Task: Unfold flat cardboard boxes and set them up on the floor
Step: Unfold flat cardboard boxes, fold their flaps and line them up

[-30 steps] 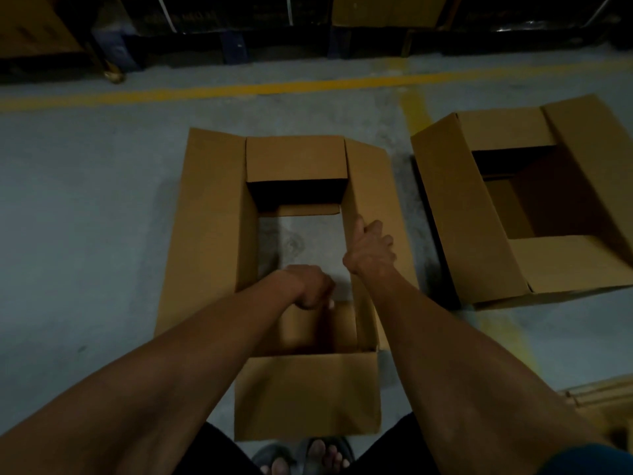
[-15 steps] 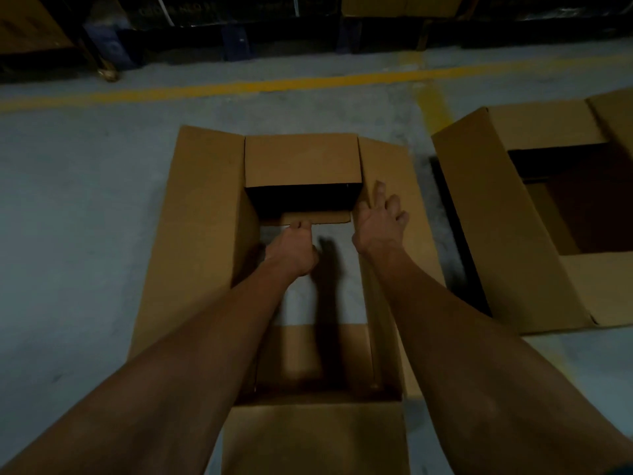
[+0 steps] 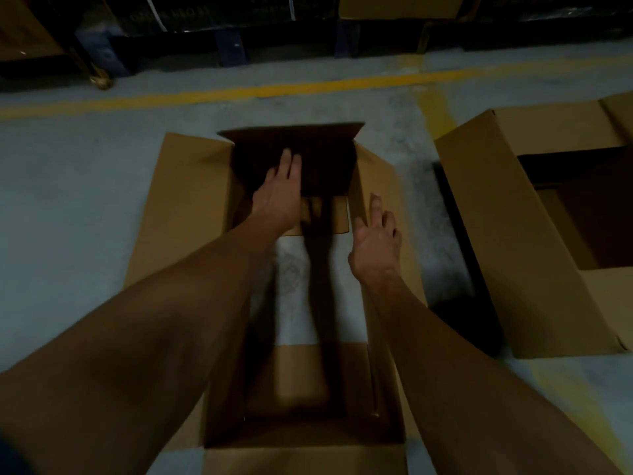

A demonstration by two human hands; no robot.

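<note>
A brown cardboard box (image 3: 178,214) stands open on the grey floor right in front of me, its side flaps spread outward. My left hand (image 3: 279,190) reaches deep inside it, fingers straight, pressing flat against the shadowed far end wall (image 3: 329,159). A small bottom flap (image 3: 334,214) lies flat below that wall. My right hand (image 3: 376,241) hovers with spread fingers by the box's right wall, holding nothing. Bare floor shows through the box's open bottom.
A second set-up cardboard box (image 3: 507,234) stands to the right, top flaps open. A yellow floor line (image 3: 239,94) runs across behind the boxes. Dark pallets and shelving (image 3: 233,46) line the far edge.
I have leaned forward. My left hand went from the near bottom flap to the far end and opened flat against the far wall. My right hand let go of the right wall.
</note>
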